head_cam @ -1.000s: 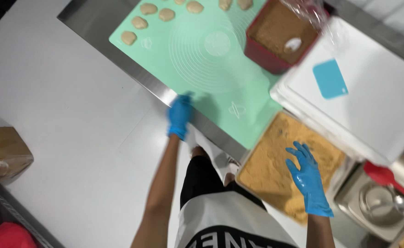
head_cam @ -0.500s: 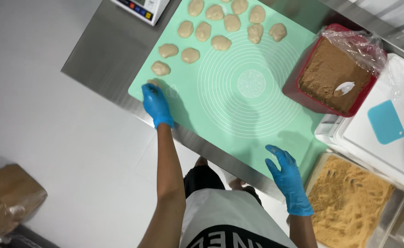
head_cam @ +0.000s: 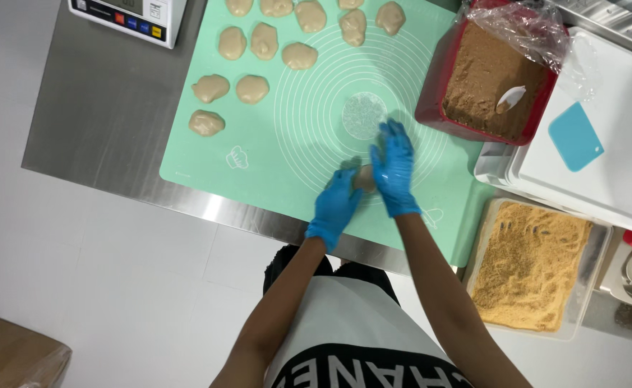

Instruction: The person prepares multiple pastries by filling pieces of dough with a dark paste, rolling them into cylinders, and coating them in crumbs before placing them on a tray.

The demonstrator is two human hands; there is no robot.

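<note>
Both my hands wear blue gloves and meet over a mint-green silicone mat (head_cam: 258, 154) on a steel table. My left hand (head_cam: 335, 205) and my right hand (head_cam: 393, 169) cup a small tan dough ball (head_cam: 364, 177) between them, just above the mat. A thin translucent disc (head_cam: 363, 115) lies on the mat's ring pattern right beyond my right hand. Several tan dough pieces (head_cam: 251, 89) sit in rows at the mat's far left.
A red tub of brown filling (head_cam: 485, 79) with a white scoop stands at the right of the mat. A tray of golden crumbs (head_cam: 531, 262) sits near right. A white tray holds a blue scraper (head_cam: 574, 136). A scale (head_cam: 129, 13) is at far left.
My hands were apart, left at the mat's near edge and right off the table; now they have come together on a dough ball at the mat's middle. The view shifted too.
</note>
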